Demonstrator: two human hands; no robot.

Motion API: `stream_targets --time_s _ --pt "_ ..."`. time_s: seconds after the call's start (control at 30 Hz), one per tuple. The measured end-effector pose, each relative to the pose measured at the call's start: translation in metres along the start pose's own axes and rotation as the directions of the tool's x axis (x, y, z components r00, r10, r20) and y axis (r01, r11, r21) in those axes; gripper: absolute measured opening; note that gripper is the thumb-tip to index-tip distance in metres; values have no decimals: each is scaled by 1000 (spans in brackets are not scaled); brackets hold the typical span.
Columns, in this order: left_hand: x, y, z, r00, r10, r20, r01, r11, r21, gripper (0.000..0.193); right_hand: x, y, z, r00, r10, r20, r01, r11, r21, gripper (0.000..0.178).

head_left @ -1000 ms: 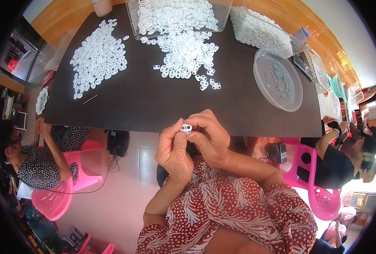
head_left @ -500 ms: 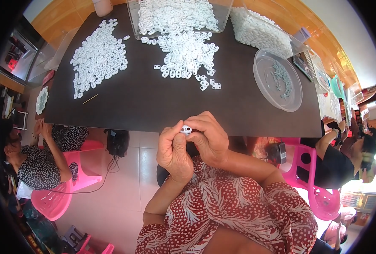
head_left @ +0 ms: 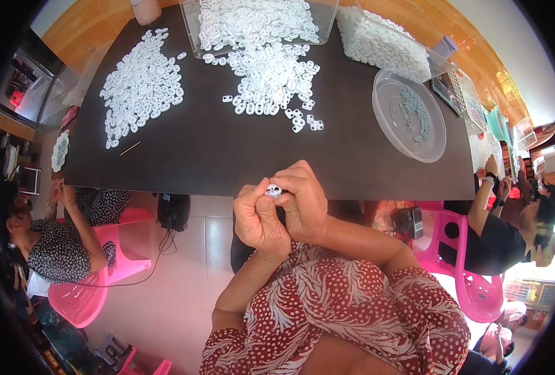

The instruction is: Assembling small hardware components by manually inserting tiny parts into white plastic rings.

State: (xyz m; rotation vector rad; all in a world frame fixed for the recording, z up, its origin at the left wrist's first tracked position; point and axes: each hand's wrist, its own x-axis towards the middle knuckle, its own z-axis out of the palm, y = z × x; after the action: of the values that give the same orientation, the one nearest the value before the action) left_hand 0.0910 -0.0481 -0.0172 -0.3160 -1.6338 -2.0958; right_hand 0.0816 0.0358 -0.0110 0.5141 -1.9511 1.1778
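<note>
Just off the table's near edge, my left hand (head_left: pixel 260 219) and my right hand (head_left: pixel 301 199) meet at the fingertips. Pinched between them is a small white oval plastic piece with two dark holes (head_left: pixel 273 190). Thumbs and index fingers of both hands press on it; the other fingers curl inward. On the dark table (head_left: pixel 209 150) beyond lies a middle heap of similar white plastic pieces (head_left: pixel 268 81), with several loose ones nearer me. A second pile of white oval pieces (head_left: pixel 141 84) spreads at the left.
At the back stand a clear tray (head_left: pixel 196 44) and a clear box (head_left: pixel 380 47) full of white pieces. A round clear dish (head_left: pixel 387 128) holds small grey-green parts. A thin yellowish stick (head_left: pixel 129 148) lies left. People sit at both sides, by pink chairs (head_left: pixel 84 294) (head_left: pixel 455 250).
My hands stay joined on the white piece and shift only slightly. The table scene slides a little left and up in view. The person at right has raised a hand.
</note>
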Motion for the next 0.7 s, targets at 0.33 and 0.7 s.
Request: stream_targets --time_s 0.33,0.7 --pt "11 6 5 988 -78 133 67 994 87 19 6 0 -23 998 53 17 -53 998 -28 15" --pt "83 -36 48 706 243 665 -655 581 483 29 103 52 -144 937 256 -239 -330 873 -358 16"
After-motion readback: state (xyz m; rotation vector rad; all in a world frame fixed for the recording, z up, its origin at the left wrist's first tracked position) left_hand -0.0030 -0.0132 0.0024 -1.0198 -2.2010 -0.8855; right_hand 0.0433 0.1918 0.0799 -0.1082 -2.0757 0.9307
